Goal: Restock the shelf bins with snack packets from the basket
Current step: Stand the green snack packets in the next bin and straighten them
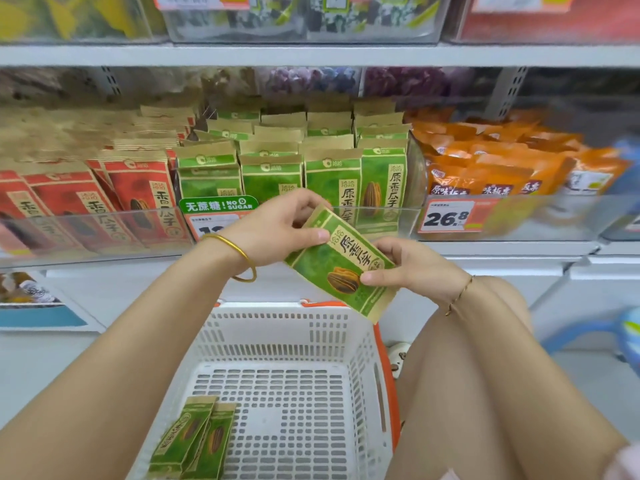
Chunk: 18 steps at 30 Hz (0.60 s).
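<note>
A shop shelving unit fills the view, with a grey shelf edge (pixel 311 55) across the top and a row of clear bins side by side on the shelf below. The left bin (pixel 86 230) holds red packets (pixel 138 188). The middle bin (pixel 381 218) is packed with rows of upright green packets (pixel 332 174). The right bin (pixel 519 216) holds orange packets (pixel 502 161) behind a price tag (pixel 446 218) reading 26.8. A green no-sugar label (pixel 218 205) sits at the middle bin's front left corner. Below the bins, a white basket (pixel 277 323) with an orange handle (pixel 388 358) stands between the person's forearms. Two spare packets (pixel 194 438) lie overlapped at its near left corner. One held packet (pixel 332 265), green like those in the middle bin, hangs tilted in the air above the basket's far rim and just in front of the middle bin's front wall, its upper end towards the left. The left hand (pixel 273 230) pinches that upper end, with the thumb on the printed face and the other fingers (pixel 308 202) curled over the top edge. The right hand (pixel 412 268) pinches the lower right side, its thumb across the front and its fingers behind, out of sight. A gold bangle (pixel 239 254) circles the left wrist and a thin bracelet (pixel 459 294) the right.
</note>
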Each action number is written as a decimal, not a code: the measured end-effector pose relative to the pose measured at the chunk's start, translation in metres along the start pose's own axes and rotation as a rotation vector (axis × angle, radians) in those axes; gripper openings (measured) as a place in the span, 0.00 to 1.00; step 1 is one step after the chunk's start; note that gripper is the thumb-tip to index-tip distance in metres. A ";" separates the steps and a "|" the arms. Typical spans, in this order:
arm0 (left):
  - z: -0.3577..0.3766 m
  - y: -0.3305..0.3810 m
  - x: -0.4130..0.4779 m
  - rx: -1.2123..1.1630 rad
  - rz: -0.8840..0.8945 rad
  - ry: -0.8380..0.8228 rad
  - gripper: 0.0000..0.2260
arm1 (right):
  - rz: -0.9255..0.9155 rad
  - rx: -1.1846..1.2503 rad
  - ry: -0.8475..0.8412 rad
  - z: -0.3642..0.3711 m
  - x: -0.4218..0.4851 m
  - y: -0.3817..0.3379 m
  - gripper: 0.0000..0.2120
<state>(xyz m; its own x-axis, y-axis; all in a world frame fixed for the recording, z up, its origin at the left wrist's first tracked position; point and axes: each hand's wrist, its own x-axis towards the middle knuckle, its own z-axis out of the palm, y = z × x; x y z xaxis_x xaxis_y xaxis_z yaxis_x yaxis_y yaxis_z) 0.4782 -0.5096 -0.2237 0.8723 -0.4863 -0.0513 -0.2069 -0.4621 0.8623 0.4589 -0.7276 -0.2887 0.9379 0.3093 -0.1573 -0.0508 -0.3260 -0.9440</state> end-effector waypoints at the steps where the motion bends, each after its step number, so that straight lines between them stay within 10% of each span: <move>1: 0.000 0.007 0.003 0.039 0.020 -0.002 0.11 | -0.045 -0.016 0.044 0.000 -0.001 -0.004 0.17; 18: -0.005 0.094 0.063 0.341 0.575 0.432 0.13 | -0.692 -0.017 0.601 -0.046 0.007 -0.091 0.22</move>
<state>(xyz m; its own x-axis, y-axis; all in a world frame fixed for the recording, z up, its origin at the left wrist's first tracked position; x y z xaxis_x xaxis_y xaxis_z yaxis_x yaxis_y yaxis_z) 0.5156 -0.5796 -0.1433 0.6676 -0.4192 0.6153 -0.7404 -0.4612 0.4890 0.4861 -0.7369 -0.1909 0.7782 -0.0747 0.6235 0.5894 -0.2559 -0.7663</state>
